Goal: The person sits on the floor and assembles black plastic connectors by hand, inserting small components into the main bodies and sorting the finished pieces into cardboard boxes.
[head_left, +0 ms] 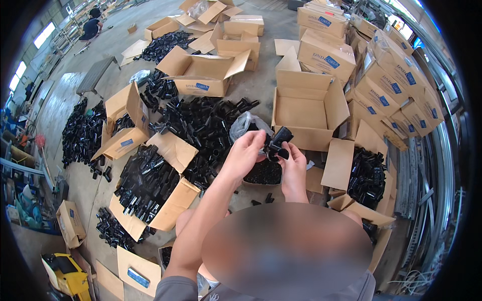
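Note:
In front of me, both hands are at a black tubular pipe fitting [279, 138] with short branches. My right hand [295, 168] grips its lower right side with thumb and fingers. My left hand [247, 150] is closed at its left edge; the fingertips are partly hidden, and a small part between them cannot be made out. Just under the hands stands a container of small black pieces [264, 172]. Behind my left hand lies a clear plastic bag [246, 122]. A large heap of black fittings [201, 125] spreads on the floor beyond my left forearm.
An open, bare-bottomed carton [306, 108] stands beyond my right hand. Cartons of black fittings flank me at left [145, 183] and right [369, 175]. Stacked sealed boxes [386, 85] rise at far right. A phone [138, 277] rests on a cardboard flap. Another person [91, 29] crouches far off.

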{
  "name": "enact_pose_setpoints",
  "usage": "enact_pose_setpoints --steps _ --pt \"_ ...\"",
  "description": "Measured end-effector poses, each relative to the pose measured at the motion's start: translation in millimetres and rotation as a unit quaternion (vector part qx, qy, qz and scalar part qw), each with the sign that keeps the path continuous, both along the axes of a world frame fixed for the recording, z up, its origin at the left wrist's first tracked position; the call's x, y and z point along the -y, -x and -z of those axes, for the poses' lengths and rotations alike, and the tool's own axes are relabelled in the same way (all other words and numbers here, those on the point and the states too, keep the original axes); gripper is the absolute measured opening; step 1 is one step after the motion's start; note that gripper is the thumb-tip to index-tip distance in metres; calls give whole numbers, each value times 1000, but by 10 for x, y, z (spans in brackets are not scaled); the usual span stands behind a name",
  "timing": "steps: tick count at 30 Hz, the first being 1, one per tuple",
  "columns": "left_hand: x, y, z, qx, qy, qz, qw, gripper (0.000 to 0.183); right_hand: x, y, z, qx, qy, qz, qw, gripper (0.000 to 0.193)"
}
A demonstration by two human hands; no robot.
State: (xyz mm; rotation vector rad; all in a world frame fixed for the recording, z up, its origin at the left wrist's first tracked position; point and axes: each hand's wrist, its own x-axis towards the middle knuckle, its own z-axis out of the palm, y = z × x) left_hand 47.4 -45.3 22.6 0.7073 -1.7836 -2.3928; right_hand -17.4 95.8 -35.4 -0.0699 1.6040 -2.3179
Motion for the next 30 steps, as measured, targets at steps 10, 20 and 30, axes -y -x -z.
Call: enact_pose_setpoints --steps 10,20,30 --pt "-98 37 -29 -25 -140 18 990 34 107 130 135 -53 55 52 996 27" --pt "-17 27 15 -59 -193 -73 977 32 194 293 2339 -56 -692 -312 649 56" --pt "-51 23 47 -59 -142 -70 986 26 331 177 2093 -22 -741 -342 578 32"
